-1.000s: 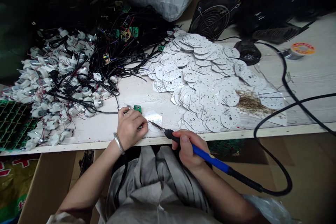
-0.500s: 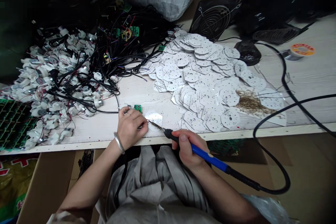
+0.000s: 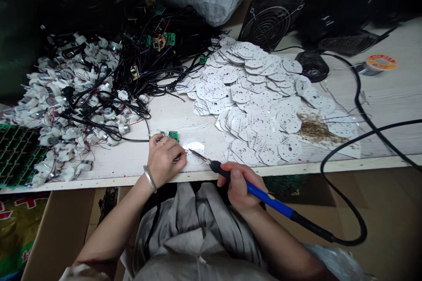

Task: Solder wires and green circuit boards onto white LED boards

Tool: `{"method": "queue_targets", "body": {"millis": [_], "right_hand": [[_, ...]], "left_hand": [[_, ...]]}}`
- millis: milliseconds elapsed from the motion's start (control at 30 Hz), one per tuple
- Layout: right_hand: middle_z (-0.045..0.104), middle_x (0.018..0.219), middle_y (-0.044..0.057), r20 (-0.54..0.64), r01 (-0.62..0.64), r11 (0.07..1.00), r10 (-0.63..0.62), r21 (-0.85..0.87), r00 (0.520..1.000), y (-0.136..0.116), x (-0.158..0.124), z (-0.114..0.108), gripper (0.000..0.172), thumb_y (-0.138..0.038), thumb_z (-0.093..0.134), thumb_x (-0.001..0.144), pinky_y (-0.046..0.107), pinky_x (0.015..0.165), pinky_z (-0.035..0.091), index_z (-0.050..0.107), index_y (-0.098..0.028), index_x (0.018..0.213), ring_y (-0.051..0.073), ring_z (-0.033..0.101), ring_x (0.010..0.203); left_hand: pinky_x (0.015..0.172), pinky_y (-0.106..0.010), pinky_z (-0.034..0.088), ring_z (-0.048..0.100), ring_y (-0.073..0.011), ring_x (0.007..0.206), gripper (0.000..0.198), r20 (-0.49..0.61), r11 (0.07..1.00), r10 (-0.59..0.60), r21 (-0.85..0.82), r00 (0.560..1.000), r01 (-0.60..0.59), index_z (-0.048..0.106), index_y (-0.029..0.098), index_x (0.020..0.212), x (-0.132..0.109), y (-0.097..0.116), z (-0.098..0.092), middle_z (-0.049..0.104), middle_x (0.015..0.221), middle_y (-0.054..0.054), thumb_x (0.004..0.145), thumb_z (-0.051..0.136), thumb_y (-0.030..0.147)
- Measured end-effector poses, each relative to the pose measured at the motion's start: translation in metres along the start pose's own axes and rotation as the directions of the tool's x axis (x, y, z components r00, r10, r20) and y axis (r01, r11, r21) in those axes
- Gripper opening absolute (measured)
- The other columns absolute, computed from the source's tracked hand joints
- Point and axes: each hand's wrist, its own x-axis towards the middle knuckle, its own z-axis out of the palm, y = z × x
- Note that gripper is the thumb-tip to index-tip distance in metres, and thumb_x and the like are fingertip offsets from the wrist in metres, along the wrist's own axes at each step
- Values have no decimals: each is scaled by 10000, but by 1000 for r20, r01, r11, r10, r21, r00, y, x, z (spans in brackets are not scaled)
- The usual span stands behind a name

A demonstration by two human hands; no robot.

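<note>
My right hand (image 3: 242, 186) is closed around the blue handle of a soldering iron (image 3: 270, 202). The iron's tip points left over a white octagonal circuit board (image 3: 197, 154) near the bench's front edge; whether it touches cannot be told. At the board's left side, my left hand (image 3: 166, 156) is closed, with its fingertips pinched together at the board's edge. What they pinch is too small to make out. A small green circuit board (image 3: 173, 135) lies just beyond those fingers, and a black cable (image 3: 135, 141) runs toward them from the left.
A spread pile of white circuit boards (image 3: 250, 96) covers the bench's middle. White motor-like parts (image 3: 72, 101) and black cables (image 3: 158, 61) are heaped at left. Brown residue (image 3: 316, 129), a solder spool (image 3: 379, 65) and a black fan (image 3: 268, 24) sit to the right and behind.
My right hand and the soldering iron have shifted slightly to the right, drawing the tip a little away from my left fingertips. My left hand stays in place.
</note>
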Motion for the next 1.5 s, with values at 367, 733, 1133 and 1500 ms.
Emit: {"method": "queue_targets", "body": {"millis": [367,733,1133,1500], "right_hand": [[719,791,7,-9,238,964,-241,-119,970,-3,4,6,258,-143,619,831,337,700,583,609,-247,1067,178,704,723],[702,851,69,187,525,826,-494,-205,849,-7,20,9,309,-97,570,858,315,700,590,528,-196,1148,174,677,791],[696,818,55,183,578,776,-548,-254,816,-4,20,10,329,-78,597,845,293,674,583,530,-198,1144,164,675,756],[682,832,71,236,612,695,-567,-378,789,-2,20,13,190,-144,573,883,229,615,548,585,-181,1068,156,679,741]], "left_hand": [[936,-429,307,601,-167,763,163,5,1000,3,4,1000,-3,627,213,692,-1,0,-1,675,723,7,834,547,216],[978,-435,296,609,-167,814,124,44,1000,24,-17,999,-23,672,207,824,-4,-3,-4,685,803,-6,858,560,248],[804,-353,479,600,-198,881,160,-82,988,-54,139,995,65,674,183,929,-15,-63,-55,657,893,-63,891,525,231],[821,-339,504,628,-197,933,274,257,974,135,143,957,-175,667,199,1057,16,-73,-43,654,1069,-89,862,479,155]]}}
